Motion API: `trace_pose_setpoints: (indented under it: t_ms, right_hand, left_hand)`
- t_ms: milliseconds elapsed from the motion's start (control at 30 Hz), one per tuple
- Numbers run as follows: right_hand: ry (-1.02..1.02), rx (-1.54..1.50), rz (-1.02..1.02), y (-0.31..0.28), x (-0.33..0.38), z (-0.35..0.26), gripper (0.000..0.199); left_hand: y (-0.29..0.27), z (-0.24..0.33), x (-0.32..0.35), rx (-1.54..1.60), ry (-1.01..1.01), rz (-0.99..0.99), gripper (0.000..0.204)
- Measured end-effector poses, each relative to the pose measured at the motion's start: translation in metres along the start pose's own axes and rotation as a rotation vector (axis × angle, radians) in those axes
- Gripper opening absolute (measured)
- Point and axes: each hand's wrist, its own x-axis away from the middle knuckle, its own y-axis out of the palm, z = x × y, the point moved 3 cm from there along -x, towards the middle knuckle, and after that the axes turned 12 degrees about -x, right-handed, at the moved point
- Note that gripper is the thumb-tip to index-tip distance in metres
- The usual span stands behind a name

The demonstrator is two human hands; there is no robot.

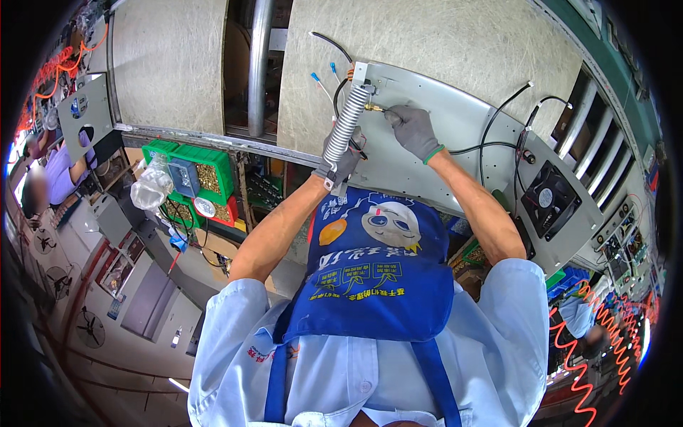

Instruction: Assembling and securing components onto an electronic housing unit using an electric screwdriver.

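My left hand [340, 165], in a grey glove, grips the lower end of a white ribbed cylinder [347, 121] that lies on a grey metal panel [427, 99]. Gloved too, my right hand [411, 129] pinches a small brass fitting [374, 108] at the cylinder's upper end. Black wires [491, 135] run across the panel to the right. Two blue-tipped leads [324, 82] and an orange wire stick out near the cylinder's top bracket.
A black fan [546, 199] is mounted on the panel's right part. Green bins [203, 171] with small parts and a clear plastic bag [151, 186] sit at left. Another person in purple [60, 171] works far left. Orange coiled hoses [583, 356] hang lower right.
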Motion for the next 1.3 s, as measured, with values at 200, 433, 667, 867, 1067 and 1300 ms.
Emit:
trace_pose_setpoints:
  t_ms: [200, 433, 667, 867, 1067, 1300]
  right_hand:
    - [-0.081, 0.160, -0.030, -0.002, -0.003, -0.001, 0.009]
    - [-0.239, 0.135, -0.101, -0.008, -0.011, 0.000, 0.011]
    - [-0.186, 0.031, -0.129, -0.007, -0.014, 0.007, 0.016]
    - [-0.036, 0.039, -0.126, -0.016, 0.001, 0.014, 0.018]
    - [-0.105, 0.079, -0.130, -0.012, -0.003, 0.013, 0.013]
    - [-0.130, 0.005, -0.112, -0.009, -0.004, 0.013, 0.009]
  left_hand:
    - [0.000, 0.006, 0.000, 0.064, -0.140, -0.090, 0.024]
    - [0.003, 0.004, -0.005, -0.069, -0.023, -0.045, 0.017]
    - [-0.006, 0.013, 0.002, 0.189, -0.106, -0.079, 0.029]
    - [-0.019, 0.026, 0.000, -0.131, -0.074, -0.173, 0.035]
    - [-0.014, 0.018, -0.001, -0.189, -0.059, -0.133, 0.027]
    - [-0.015, 0.022, 0.001, -0.129, -0.054, -0.108, 0.037]
